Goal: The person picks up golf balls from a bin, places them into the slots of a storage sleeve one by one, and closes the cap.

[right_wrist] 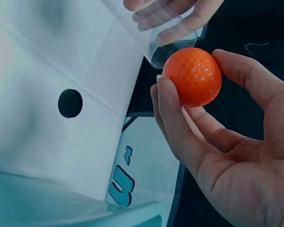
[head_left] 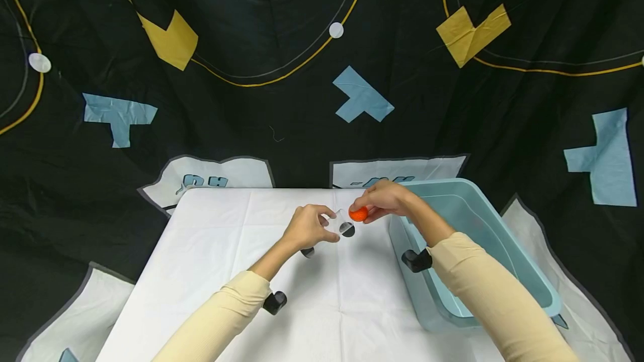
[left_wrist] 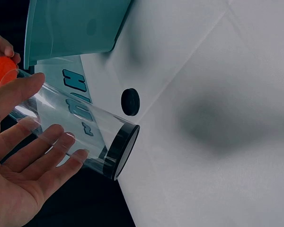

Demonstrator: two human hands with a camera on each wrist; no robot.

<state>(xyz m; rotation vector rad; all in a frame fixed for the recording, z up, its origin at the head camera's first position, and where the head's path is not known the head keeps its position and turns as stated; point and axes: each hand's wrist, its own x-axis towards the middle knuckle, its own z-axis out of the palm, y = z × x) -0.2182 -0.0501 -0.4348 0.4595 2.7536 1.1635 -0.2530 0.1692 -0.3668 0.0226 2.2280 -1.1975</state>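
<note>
My left hand (head_left: 309, 225) grips a clear plastic tube (left_wrist: 90, 116) above the white table, thumb on one side and fingers on the other. A black cap (left_wrist: 119, 151) closes its lower end; the other end is uncovered and faces my right hand (head_left: 384, 199). Between thumb and fingertips, that hand pinches an orange dimpled golf ball (right_wrist: 193, 77) right at the tube's uncovered rim. Whether ball and rim touch, I cannot tell. On the cloth below lies a loose black lid (right_wrist: 70, 103), partly seen through the tube in the head view.
A teal plastic bin (head_left: 478, 239) stands at the right side of the table, under my right forearm. White cloth (head_left: 211, 261) covers the table. Behind it hangs a black curtain (head_left: 282, 127) with taped blue and yellow shapes.
</note>
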